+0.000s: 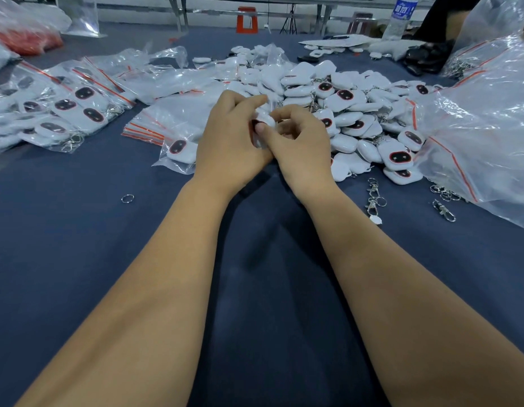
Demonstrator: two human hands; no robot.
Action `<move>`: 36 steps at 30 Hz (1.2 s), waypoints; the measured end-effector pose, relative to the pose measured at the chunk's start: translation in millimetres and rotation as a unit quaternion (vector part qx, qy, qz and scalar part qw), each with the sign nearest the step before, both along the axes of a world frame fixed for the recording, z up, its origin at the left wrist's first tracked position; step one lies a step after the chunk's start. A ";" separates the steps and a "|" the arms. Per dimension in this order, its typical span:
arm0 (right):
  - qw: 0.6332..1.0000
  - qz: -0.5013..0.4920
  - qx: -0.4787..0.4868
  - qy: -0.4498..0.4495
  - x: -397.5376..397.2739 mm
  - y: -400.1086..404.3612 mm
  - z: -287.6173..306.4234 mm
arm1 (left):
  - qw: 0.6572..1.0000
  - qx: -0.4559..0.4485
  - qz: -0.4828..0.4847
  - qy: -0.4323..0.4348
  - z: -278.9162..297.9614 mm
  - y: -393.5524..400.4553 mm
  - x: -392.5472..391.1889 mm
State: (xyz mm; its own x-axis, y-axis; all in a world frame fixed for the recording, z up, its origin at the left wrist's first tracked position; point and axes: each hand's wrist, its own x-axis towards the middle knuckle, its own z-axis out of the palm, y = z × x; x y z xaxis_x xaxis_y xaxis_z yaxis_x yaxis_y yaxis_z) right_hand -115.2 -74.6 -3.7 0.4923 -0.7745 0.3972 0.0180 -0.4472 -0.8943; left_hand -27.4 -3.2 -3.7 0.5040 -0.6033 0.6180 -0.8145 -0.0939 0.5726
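In both hands (231, 142) (301, 145), white keychain (266, 121).

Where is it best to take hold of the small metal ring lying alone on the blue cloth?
Probably pinch the ring across its rim from straight above, one fingertip inside the hoop: it lies flat and thin on the cloth, free of other things.
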 end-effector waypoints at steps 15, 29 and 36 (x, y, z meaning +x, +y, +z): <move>0.990 -0.071 -0.075 0.098 -2.4 -8.9 -0.1 | 0.963 -0.162 0.212 0.031 12.9 14.2 10.7; 0.879 -0.133 -0.282 0.362 -0.3 -7.9 -8.9 | 0.986 0.106 0.120 0.039 -6.8 -0.6 12.3; 0.943 -0.164 -0.193 0.217 -2.0 -12.5 -0.5 | 0.985 0.056 0.138 0.091 -2.5 2.2 9.7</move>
